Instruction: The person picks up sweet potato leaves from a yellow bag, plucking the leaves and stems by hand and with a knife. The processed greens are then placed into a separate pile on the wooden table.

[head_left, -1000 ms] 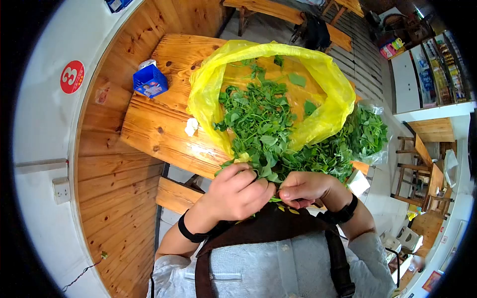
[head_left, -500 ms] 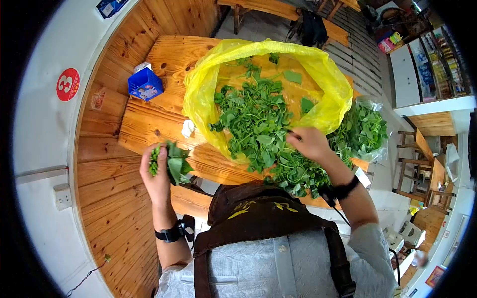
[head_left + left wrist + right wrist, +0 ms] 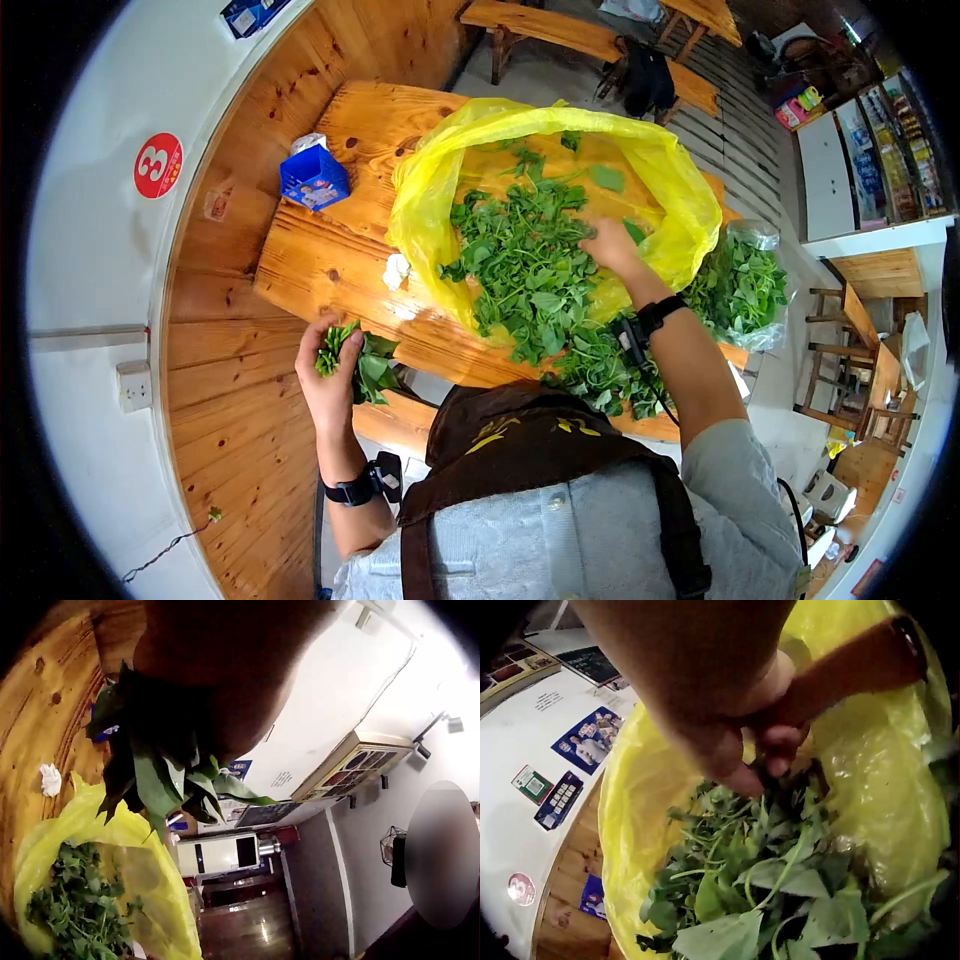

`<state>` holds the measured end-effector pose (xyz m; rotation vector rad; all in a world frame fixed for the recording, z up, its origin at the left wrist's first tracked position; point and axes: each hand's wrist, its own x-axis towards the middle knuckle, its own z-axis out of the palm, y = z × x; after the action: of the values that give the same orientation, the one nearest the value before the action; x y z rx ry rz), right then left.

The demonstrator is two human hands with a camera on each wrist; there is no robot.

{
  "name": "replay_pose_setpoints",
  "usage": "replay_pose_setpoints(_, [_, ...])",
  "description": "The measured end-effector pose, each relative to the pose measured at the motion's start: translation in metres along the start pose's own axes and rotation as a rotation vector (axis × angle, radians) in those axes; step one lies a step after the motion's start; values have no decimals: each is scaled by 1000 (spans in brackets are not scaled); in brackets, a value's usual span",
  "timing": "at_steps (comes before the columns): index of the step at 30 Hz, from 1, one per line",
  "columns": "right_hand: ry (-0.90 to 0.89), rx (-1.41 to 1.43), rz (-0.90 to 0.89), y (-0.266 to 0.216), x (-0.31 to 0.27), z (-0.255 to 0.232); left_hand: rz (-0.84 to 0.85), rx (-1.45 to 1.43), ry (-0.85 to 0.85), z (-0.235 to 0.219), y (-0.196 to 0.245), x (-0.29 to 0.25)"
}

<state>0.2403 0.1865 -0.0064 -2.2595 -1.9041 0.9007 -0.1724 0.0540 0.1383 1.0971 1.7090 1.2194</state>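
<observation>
My left hand (image 3: 322, 385) is out to the left of the table's near edge and grips a bunch of leafy greens (image 3: 376, 372), cut stem ends bunched upward. Broad leaves of that bunch (image 3: 157, 780) hang below the hand in the left wrist view. Inside a wide-mouthed yellow plastic bag (image 3: 428, 205), my right hand (image 3: 610, 245) reaches to the right side of a heap of loose greens (image 3: 520, 255). In the right wrist view its fingers (image 3: 780, 742) are curled with the tips pinching at leaves; the stem held is hidden.
More greens (image 3: 610, 375) lie on the wooden table (image 3: 320, 265) before the bag, and a clear bag of greens (image 3: 750, 285) stands at its right. Left of the yellow bag are a crumpled white tissue (image 3: 396, 271) and a blue box (image 3: 314, 178). A wood-panelled wall (image 3: 225, 330) flanks the left.
Both hands were together at the near edge of the heap. The left has moved left with the bunch; the right has gone forward into the bag, deeper than half a second ago.
</observation>
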Motion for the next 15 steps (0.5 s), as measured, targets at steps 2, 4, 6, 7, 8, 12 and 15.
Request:
replay_pose_setpoints(2, [-60, 261, 30, 7, 3, -8, -30, -5, -37, 0, -5, 2])
replay_pose_setpoints(4, [-72, 611, 99, -23, -29, -53, -7, -13, -71, 6, -1, 5])
replay_pose_setpoints(6, [-197, 971, 78, -38, -56, -86, 11, -56, -101, 17, 6, 8])
replay_pose_setpoints(7, [-255, 1153, 69, -44, -70, -100, -16, -90, -139, 22, 10, 9])
replay_pose_setpoints(8, [-244, 1191, 80, -51, -83, -113, -39, -128, -181, 28, 14, 10])
replay_pose_setpoints(12, [-238, 1386, 13, -57, -118, -129, -38, -186, -315, 49, 16, 16])
replay_pose_setpoints(15, [-317, 1565, -119, -57, -135, -133, -23, -203, -401, 61, 29, 14])
